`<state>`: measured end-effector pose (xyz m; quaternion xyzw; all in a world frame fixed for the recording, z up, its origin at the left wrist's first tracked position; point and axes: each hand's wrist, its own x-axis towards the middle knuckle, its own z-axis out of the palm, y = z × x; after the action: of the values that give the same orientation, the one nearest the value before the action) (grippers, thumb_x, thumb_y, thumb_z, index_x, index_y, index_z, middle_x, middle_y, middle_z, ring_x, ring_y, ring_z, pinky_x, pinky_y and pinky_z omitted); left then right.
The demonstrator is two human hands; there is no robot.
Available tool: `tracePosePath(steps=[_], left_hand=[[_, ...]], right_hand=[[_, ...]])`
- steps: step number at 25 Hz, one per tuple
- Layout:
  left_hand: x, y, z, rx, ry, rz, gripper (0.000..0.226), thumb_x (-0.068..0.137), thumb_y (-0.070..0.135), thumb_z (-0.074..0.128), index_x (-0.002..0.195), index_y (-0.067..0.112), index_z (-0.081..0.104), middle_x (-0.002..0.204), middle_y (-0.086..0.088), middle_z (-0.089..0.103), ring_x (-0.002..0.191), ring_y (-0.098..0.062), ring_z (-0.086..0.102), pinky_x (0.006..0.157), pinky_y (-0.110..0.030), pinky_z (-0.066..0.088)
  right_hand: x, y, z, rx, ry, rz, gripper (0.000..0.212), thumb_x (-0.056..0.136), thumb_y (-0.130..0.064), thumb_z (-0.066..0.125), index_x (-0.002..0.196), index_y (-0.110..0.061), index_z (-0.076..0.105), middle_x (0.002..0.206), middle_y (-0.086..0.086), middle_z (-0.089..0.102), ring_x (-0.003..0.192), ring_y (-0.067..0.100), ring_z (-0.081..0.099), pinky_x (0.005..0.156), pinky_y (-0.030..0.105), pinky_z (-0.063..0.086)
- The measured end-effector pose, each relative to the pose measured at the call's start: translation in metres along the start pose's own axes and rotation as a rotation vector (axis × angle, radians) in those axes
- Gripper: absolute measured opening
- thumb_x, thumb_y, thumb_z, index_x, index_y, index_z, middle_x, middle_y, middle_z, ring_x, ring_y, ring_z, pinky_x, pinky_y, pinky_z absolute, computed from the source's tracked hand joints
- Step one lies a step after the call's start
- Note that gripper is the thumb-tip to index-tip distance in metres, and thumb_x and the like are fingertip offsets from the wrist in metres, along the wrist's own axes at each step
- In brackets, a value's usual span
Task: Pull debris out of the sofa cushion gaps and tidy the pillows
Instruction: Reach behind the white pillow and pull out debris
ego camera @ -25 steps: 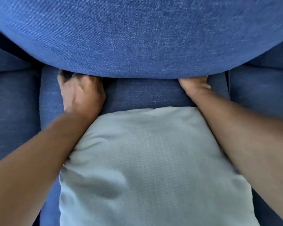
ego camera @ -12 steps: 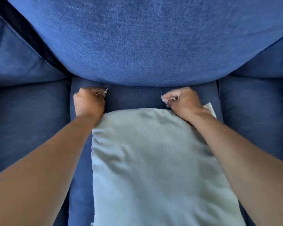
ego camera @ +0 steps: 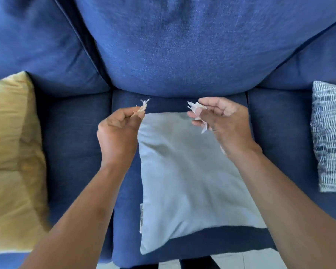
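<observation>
Debris first: nearest me a pale grey pillow [ego camera: 184, 177] lies flat on the blue sofa's middle seat cushion [ego camera: 124, 220]. Above its far edge my left hand [ego camera: 117, 134] pinches a frayed scrap [ego camera: 142, 108], and my right hand [ego camera: 224, 123] grips torn white paper bits [ego camera: 196, 107]. Yellow pillow [ego camera: 12, 162] left, patterned pillow [ego camera: 330, 134] right, back cushion [ego camera: 182, 45] beyond.

We look steeply down from head height, close over the blue sofa [ego camera: 175, 45], facing its back cushions.
</observation>
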<state>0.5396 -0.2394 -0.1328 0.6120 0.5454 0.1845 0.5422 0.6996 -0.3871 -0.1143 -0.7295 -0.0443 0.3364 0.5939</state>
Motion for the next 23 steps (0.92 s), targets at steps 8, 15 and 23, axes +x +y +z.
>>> tracePosePath(steps=[8, 15, 23], left_hand=[[-0.072, 0.012, -0.101, -0.122, 0.072, -0.023, 0.004, 0.091, 0.032, 0.075, 0.088, 0.033, 0.079, 0.081, -0.004, 0.073, 0.063, -0.010, 0.058, 0.070, -0.038, 0.057], [-0.157, -0.036, -0.194, -0.378, 0.315, -0.167, 0.006, 0.092, 0.016, 0.070, 0.095, 0.011, 0.074, 0.082, -0.004, 0.074, 0.075, -0.016, 0.070, 0.074, -0.034, 0.060], [-0.261, -0.172, -0.357, -0.331, 0.695, -0.325, 0.005, 0.085, 0.024, 0.073, 0.084, 0.021, 0.070, 0.073, -0.002, 0.073, 0.068, -0.018, 0.069, 0.076, -0.052, 0.060]], right_hand=[[-0.090, -0.031, 0.072, -0.048, -0.130, 0.024, 0.011, 0.087, -0.013, 0.080, 0.098, -0.015, 0.078, 0.077, 0.001, 0.076, 0.067, 0.011, 0.064, 0.069, 0.025, 0.056], [-0.189, -0.020, 0.149, -0.172, -0.420, 0.011, 0.014, 0.085, 0.001, 0.076, 0.095, -0.009, 0.077, 0.079, 0.004, 0.078, 0.085, 0.027, 0.078, 0.084, 0.042, 0.064], [-0.326, 0.063, 0.290, -0.398, -0.724, -0.028, 0.007, 0.083, -0.012, 0.082, 0.088, -0.015, 0.077, 0.070, 0.002, 0.075, 0.065, 0.017, 0.064, 0.069, 0.040, 0.057]])
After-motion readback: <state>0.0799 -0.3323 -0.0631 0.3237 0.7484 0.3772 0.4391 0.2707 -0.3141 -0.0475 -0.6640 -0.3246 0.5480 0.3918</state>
